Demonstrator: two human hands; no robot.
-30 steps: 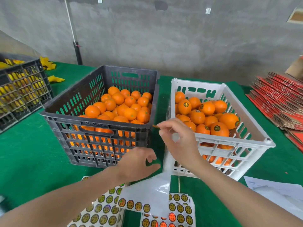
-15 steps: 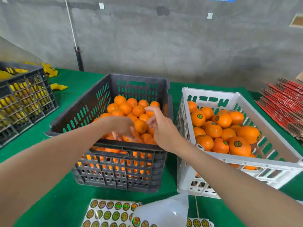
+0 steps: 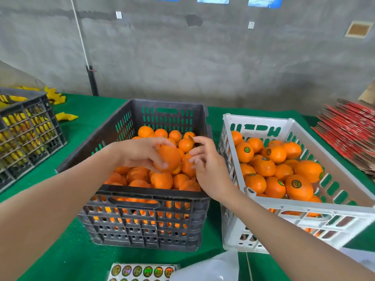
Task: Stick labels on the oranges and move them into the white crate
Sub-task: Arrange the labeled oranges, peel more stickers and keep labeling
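bright orange, one orange (image 3: 169,158) is gripped in the curled fingers of the left hand (image 3: 140,153) above the grey crate (image 3: 142,194). at its 2 o'clock a label (image 3: 191,138) is pinched by the right hand (image 3: 209,167). the white crate (image 3: 294,207) is set at the grey crate's 3 o'clock, a label sheet (image 3: 142,271) at its 6.

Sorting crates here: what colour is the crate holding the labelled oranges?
The crate is white; head view.

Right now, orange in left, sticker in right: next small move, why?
Probably press the small round label pinched in the right hand onto the round orange fruit that the left hand holds over the dark grey plastic crate: its visible skin carries no label yet.
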